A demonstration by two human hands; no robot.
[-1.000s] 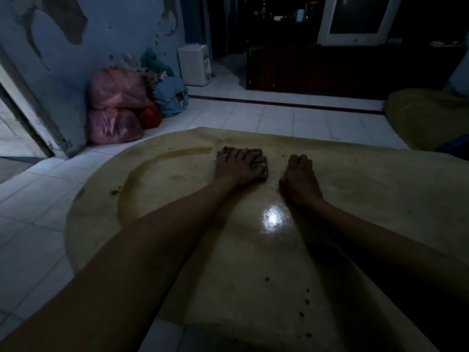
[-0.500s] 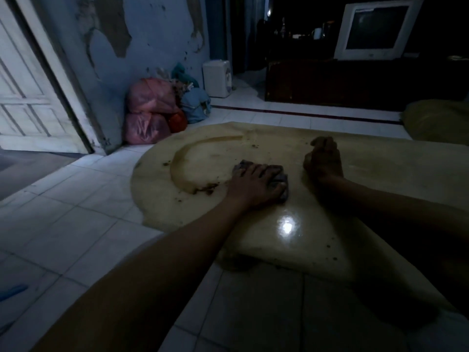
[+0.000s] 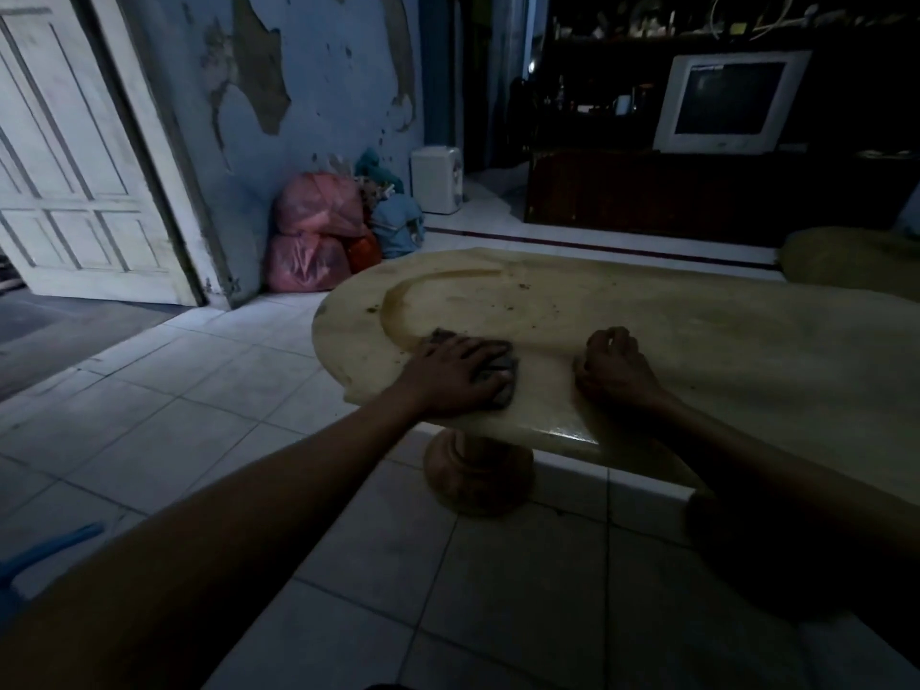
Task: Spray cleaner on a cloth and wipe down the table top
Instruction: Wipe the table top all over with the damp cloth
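A low oval table top [image 3: 697, 331], yellowish and glossy, carries a curved wet streak and dark crumbs on its left part. My left hand [image 3: 455, 373] lies flat with spread fingers on a small dark cloth [image 3: 500, 373], pressing it onto the table near the front left edge. My right hand [image 3: 615, 368] rests on the table just right of the cloth, fingers curled into a loose fist, holding nothing. No spray bottle is in view.
The table stands on a rounded pedestal [image 3: 478, 470] on white floor tiles. Pink plastic bags [image 3: 313, 231] and bundled cloth sit against the peeling blue wall. A white door [image 3: 74, 156] is at left, a TV [image 3: 727, 102] on a dark cabinet behind.
My left hand has dragged the cloth toward the table's front left edge. My right hand followed, curling up. The view has swung left and pulled back from the table.
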